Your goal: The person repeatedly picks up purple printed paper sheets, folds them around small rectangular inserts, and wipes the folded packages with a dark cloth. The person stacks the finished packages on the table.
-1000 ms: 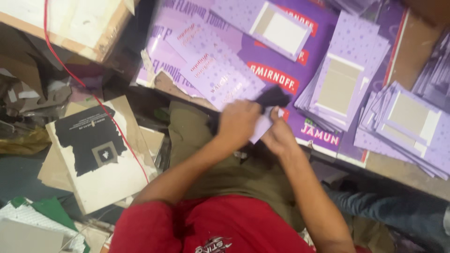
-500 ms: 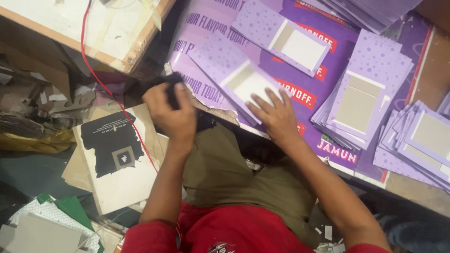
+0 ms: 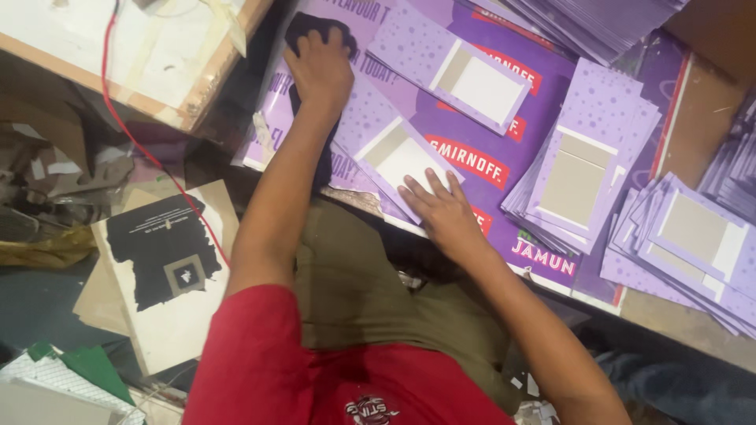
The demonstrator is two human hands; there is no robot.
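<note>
My left hand (image 3: 319,67) is closed on a dark cloth (image 3: 313,126) at the far left of the purple printed sheet (image 3: 504,169), pressing it down there. My right hand (image 3: 437,208) lies flat, fingers spread, on a purple card with a white window panel (image 3: 394,157) near the front edge of the sheet. A second purple windowed card (image 3: 465,75) lies farther back, apart from both hands.
Stacks of purple cards sit at the right (image 3: 579,169) and far right (image 3: 693,244), with more at the top (image 3: 583,24). A wooden board with a red wire (image 3: 118,126) is at upper left. A black-and-white board (image 3: 161,275) lies on the floor.
My left hand has carried the dark cloth up and away to the far left of the purple sheet. My right hand stays flat on the windowed card.
</note>
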